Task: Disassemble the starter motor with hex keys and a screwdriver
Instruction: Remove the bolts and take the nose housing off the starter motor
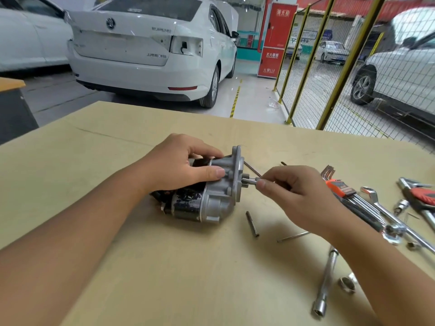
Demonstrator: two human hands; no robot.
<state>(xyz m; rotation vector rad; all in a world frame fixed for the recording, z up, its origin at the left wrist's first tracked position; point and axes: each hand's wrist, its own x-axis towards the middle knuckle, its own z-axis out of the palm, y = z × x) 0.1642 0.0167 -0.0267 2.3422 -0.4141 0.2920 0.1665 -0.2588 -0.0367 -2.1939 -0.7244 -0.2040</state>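
Grey cast aluminium formed the nose of the starter motor [207, 187], which lay on its side on the cardboard-covered table [164, 267], its dark, paint-chipped barrel pointing away from the tools. The left hand [179, 165] gripped the motor from above, fingers curled over the top and the thumb pressed against the housing near a mounting boss. The right hand [296, 196], just beside the motor's flange, pinched a slim metal tool [253, 180] between thumb and fingertips, its tip meeting the small stub at the flange face; whether it was a hex key or a driver could not be told.

Near the motor's lower end lay a long bolt [252, 224], and a thin rod [293, 236] lay a little farther out. Well beyond the motor, past the right hand, sat the hex key set [341, 184] in its orange holder, wrenches [376, 203] and a socket extension [326, 281].

The likeliest trouble, in my judgement, was the tool slipping out of its seat: a fingertip pinch gives little axial pressure, and a shallow engagement could round the fastener. The round barrel might also roll if the left hand's hold eased, and loose bolts could wander off the table.
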